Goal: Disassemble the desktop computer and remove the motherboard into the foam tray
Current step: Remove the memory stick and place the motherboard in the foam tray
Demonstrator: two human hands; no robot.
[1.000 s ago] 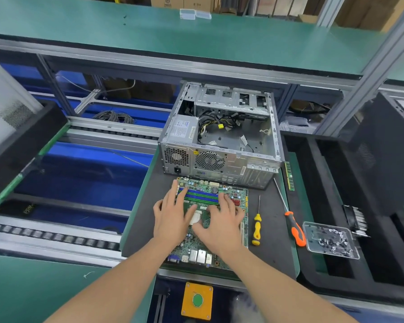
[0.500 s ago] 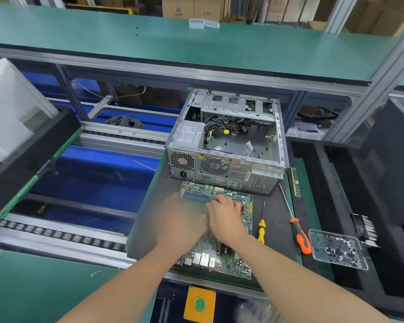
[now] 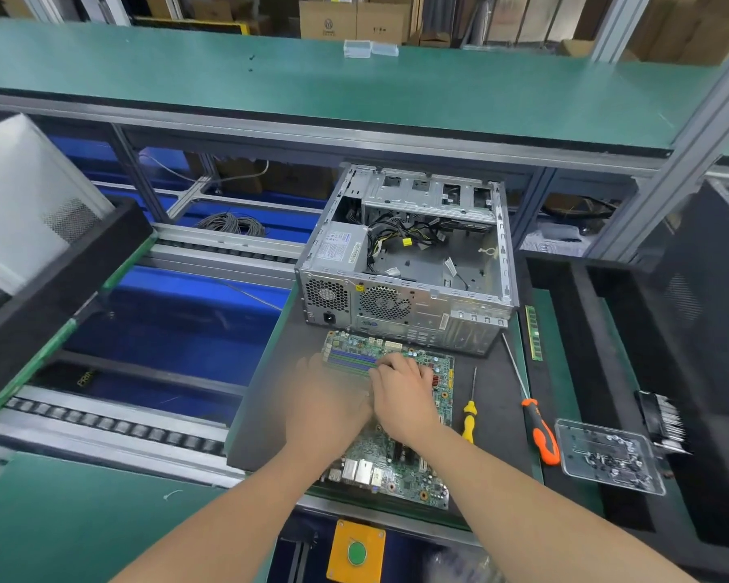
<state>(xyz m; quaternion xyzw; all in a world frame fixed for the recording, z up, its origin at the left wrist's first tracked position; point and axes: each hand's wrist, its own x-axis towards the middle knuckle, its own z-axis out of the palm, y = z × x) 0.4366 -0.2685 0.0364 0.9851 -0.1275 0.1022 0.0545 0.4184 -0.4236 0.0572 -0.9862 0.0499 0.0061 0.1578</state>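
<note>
Motherboard (image 3: 400, 473) lies flat on the black mat (image 3: 266, 418), just in front of the open computer case (image 3: 417, 313) and outside it. Both hands cover its middle section; only the memory slots (image 3: 350, 358) at the far end and the port block at the near edge show clearly.

Left hand (image 3: 329, 397) is heavily blurred. Its finger position cannot be told, nor whether it holds anything.

Right hand (image 3: 403, 393) rests on the board with fingers curled, tips at the right-hand end of the memory slots. Whether they pinch a part is hidden beneath the knuckles.

Case interior shows loose cables and a power supply unit.

On the mat to the right of the board lie a yellow screwdriver (image 3: 469, 418) and, further right, an orange screwdriver (image 3: 541, 435). A memory stick (image 3: 533, 334) lies beside the case. A clear tray (image 3: 607, 456) holding small screws sits on the black foam tray (image 3: 565, 279), which is partly cut off at the frame's right edge.
</note>
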